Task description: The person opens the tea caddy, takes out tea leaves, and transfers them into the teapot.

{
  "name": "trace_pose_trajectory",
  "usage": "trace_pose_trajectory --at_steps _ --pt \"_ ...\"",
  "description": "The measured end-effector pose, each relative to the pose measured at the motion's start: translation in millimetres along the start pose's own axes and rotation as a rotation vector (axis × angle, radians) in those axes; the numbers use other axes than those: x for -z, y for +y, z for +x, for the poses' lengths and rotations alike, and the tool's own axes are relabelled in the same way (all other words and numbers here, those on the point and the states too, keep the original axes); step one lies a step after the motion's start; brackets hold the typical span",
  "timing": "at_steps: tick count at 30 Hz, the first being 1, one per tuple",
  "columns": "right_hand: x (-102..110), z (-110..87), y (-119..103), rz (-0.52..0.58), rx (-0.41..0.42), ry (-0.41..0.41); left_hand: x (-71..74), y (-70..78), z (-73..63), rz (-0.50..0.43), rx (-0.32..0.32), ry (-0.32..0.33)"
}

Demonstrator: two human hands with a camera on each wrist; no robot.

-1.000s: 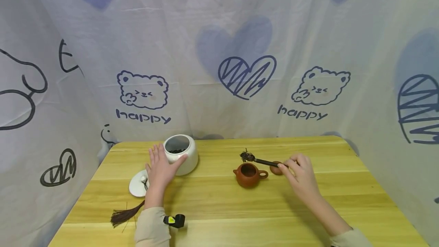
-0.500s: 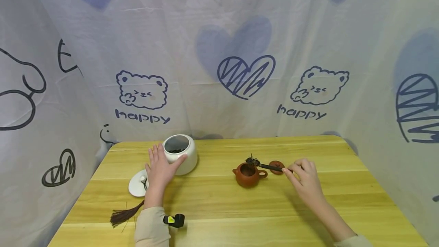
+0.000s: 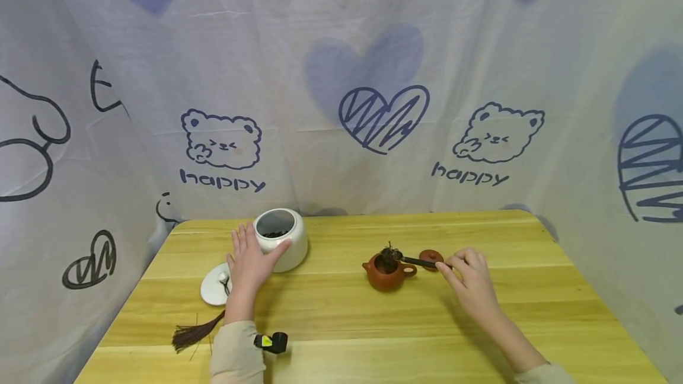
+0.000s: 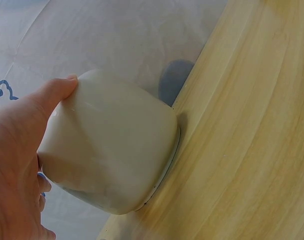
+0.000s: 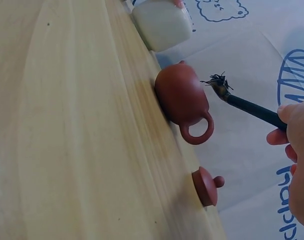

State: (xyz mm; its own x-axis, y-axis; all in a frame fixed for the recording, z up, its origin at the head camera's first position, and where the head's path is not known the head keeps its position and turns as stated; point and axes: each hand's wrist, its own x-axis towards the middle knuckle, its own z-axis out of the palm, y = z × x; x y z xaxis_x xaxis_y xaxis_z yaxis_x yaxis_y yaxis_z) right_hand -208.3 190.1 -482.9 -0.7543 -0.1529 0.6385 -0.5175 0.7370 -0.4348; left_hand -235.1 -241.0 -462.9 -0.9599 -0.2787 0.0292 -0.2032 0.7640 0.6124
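Note:
My left hand (image 3: 252,262) rests against the near left side of a white jar (image 3: 295,248), fingers straight and thumb spread along its front. Dark tea leaves (image 3: 275,234) lie inside the jar. In the left wrist view the thumb (image 4: 61,92) touches the jar near its rim. My right hand (image 3: 472,280) pinches the dark handle of a small tea scoop (image 3: 418,262). Its head, heaped with dark leaves (image 3: 391,253), is over the mouth of a reddish-brown teapot (image 3: 385,279). In the right wrist view the scoop (image 5: 254,110) is roughly level, leaves sticking up.
The teapot's lid (image 3: 430,258) lies right of its handle, under the scoop's line. Left of the jar lies a white lid (image 3: 213,287), with a dark brown tassel (image 3: 194,335) nearer me. A printed cloth (image 3: 341,182) hangs behind the wooden table (image 3: 341,336).
The scoop has come slightly right and down, from behind the teapot to over its mouth, its leaves now overlapping the opening. My left hand and the jar have stayed put.

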Motion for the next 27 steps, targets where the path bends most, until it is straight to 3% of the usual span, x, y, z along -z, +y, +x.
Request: trace_pose_trajectory --at_steps 11,27 --pt "-1.7 -3.9 1.5 0.034 -0.037 -0.028 0.3 0.0 -0.5 -0.007 0.001 0.006" --pt "-3.4 -2.8 0.4 0.013 -0.027 -0.059 -1.3 -2.1 0.3 -0.003 0.003 0.012"
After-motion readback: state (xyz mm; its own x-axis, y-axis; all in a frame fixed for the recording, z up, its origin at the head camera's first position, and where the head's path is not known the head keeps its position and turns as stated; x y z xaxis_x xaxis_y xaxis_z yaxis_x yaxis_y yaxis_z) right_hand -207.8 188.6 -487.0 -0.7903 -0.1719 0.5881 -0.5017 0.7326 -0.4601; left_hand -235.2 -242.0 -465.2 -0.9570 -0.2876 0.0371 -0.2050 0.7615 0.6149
